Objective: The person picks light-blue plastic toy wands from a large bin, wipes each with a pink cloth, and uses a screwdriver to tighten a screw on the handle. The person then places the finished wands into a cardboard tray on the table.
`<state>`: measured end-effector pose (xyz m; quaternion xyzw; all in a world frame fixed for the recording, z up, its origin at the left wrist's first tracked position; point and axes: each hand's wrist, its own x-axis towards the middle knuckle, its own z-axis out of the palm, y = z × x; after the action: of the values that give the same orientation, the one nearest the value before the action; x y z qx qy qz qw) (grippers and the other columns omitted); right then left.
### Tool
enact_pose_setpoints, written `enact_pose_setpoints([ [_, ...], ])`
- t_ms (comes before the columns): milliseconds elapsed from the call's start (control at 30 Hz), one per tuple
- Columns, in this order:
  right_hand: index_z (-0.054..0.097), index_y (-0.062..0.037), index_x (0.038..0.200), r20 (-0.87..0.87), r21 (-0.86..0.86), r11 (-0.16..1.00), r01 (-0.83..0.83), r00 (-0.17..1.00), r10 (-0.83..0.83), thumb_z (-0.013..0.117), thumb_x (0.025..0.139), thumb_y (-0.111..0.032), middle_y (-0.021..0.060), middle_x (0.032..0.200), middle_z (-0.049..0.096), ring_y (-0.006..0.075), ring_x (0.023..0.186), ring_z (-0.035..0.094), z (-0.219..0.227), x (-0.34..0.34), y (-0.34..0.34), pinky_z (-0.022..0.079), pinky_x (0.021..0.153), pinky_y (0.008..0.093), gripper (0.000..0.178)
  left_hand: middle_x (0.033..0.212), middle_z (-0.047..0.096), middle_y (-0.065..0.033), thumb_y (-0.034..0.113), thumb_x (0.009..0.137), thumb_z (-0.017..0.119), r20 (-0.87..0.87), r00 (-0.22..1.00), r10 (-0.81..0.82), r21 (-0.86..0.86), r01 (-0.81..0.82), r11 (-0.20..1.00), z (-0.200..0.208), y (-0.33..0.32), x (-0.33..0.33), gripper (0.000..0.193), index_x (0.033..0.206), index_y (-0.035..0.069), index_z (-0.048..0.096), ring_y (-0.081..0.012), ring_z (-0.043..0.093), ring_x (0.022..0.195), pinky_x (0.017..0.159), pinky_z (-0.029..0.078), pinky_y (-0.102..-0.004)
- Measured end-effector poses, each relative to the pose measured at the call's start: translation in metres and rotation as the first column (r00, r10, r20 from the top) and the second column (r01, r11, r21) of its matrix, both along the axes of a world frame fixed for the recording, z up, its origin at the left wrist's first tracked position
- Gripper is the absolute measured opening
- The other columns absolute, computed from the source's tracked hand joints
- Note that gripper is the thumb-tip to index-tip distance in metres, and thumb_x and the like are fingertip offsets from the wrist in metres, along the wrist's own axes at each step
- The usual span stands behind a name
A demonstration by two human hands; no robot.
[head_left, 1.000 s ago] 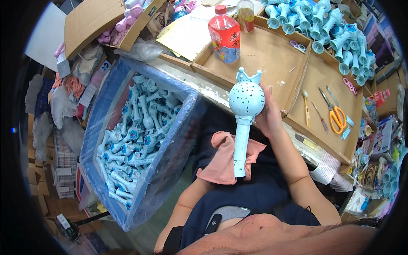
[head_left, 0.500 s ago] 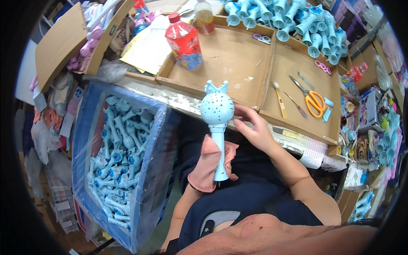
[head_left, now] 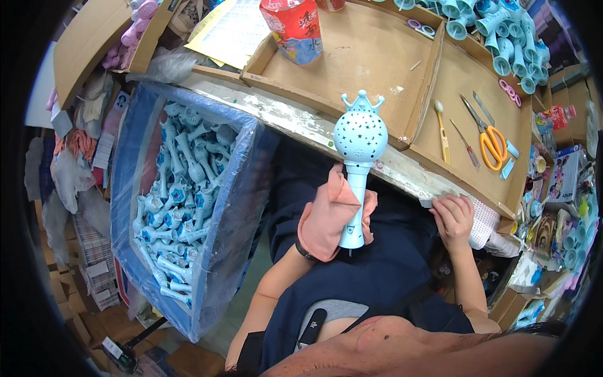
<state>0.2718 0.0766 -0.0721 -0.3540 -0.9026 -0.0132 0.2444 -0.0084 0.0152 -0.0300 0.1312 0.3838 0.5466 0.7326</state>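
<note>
One light blue toy wand (head_left: 358, 164) is standing upright over the lap, its star-dotted ball head and little crown rising in front of the worktable's edge. The left hand (head_left: 326, 221), wearing a salmon-pink cloth glove, is gripping the wand's handle low down, fingers wrapped right round it. To the right of the wand, the bare right hand (head_left: 453, 217) is resting at the table edge, fingers curled down, touching a small pale piece there; whether it is actually pinching anything I cannot tell. To the left of the wand, one big blue plastic-lined bin (head_left: 248, 188) is sitting heaped with many more blue wands, too many to count. Beyond the wand, two shallow cardboard trays (head_left: 433, 81) are lying side by side on the table. In the right tray, one pair of orange-handled scissors (head_left: 488, 139), one yellow-handled tool (head_left: 442, 133) and one slim screwdriver (head_left: 465, 147) are lying near each other. One red-labelled bottle (head_left: 294, 25) is standing at the far left of the trays.
</note>
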Motion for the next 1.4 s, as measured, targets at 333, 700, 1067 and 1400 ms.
enact_pose_setpoints([
  [333, 0.061, -0.0010, 0.087, -0.576, -0.626, 0.682, -0.378, 0.813, -0.078, 0.065, 0.084, -0.001, 0.0099, 0.079, 0.059, 0.0168, 0.061, 0.059, 0.034, -0.091, -0.007, 0.044, 0.053, 0.0257, 0.005, 0.093, 0.060, -0.0070, 0.041, 0.092, 0.051, 0.066, 0.997, 0.042, -0.031, -0.040, 0.999, -0.002, 0.002, 0.006, 0.052, 0.127, 0.003, 0.044, -0.0091, 0.051, 0.048, 0.042, 0.041, -0.0214],
  [700, 0.062, -0.0054, 0.079, -0.492, -0.485, 0.811, -0.326, 0.869, 0.055, 0.071, 0.078, -0.008, 0.0062, 0.066, 0.059, 0.0210, 0.050, 0.058, 0.043, -0.115, -0.011, 0.044, 0.044, 0.0296, 0.009, 0.092, 0.053, 0.0007, 0.033, 0.095, 0.051, -0.284, 0.957, -0.064, -0.089, 0.040, 0.995, 0.003, -0.012, -0.003, 0.045, 0.131, 0.005, 0.046, -0.0055, 0.053, 0.062, 0.054, 0.046, -0.0202],
  [1067, 0.062, -0.0062, 0.079, -0.464, -0.445, 0.822, -0.354, 0.877, 0.126, 0.071, 0.077, -0.008, 0.0056, 0.065, 0.059, 0.0219, 0.052, 0.059, 0.045, -0.116, -0.007, 0.045, 0.046, 0.0305, 0.009, 0.080, 0.054, 0.0023, 0.037, 0.095, 0.051, -0.084, 0.995, 0.048, -0.157, -0.060, 0.986, 0.002, -0.010, 0.001, 0.044, 0.128, 0.008, 0.049, -0.0042, 0.051, 0.055, 0.049, 0.043, -0.0181],
  [1400, 0.060, -0.0086, 0.077, -0.346, -0.543, 0.736, -0.403, 0.907, 0.241, 0.070, 0.080, -0.013, 0.0053, 0.066, 0.060, 0.0236, 0.056, 0.061, 0.055, -0.108, 0.008, 0.047, 0.048, 0.0325, 0.011, 0.081, 0.053, -0.0006, 0.025, 0.095, 0.051, -0.185, 0.983, -0.006, -0.156, -0.023, 0.988, -0.003, -0.018, 0.001, 0.019, 0.102, 0.008, 0.049, -0.0089, 0.054, 0.060, 0.056, 0.047, -0.0234],
])
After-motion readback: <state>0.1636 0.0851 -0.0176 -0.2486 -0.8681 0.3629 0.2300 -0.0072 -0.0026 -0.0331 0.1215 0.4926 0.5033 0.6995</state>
